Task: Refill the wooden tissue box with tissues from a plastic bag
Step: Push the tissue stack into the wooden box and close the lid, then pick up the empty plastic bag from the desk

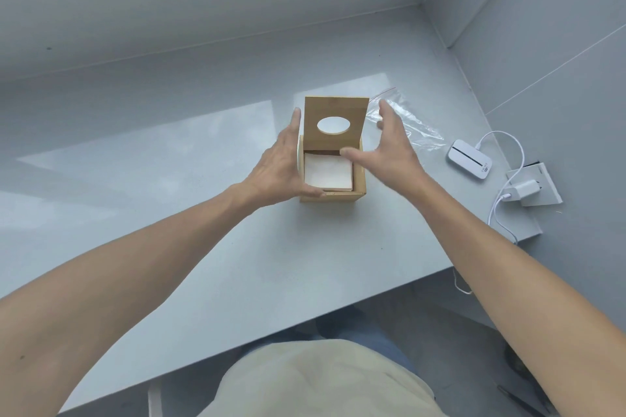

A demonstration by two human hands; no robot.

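The wooden tissue box (pixel 359 179) stands in the middle of the grey table (pixel 169 196). Its lid (pixel 335 112), with an oval hole, is raised upright at the back. A stack of white tissues (pixel 327 171) lies inside the box. My left hand (pixel 281 162) rests against the box's left side, fingers extended, thumb at the front corner. My right hand (pixel 389 149) hovers open above the box's right edge, fingers spread, holding nothing. A clear plastic bag (pixel 410 122) lies flat on the table behind my right hand; it looks empty.
A small white device (pixel 469 159) with a cable lies to the right of the bag. A white charger plugged into a socket plate (pixel 531 188) sits near the table's right edge. Grey walls close in behind and to the right. The table's front edge runs diagonally below my arms.
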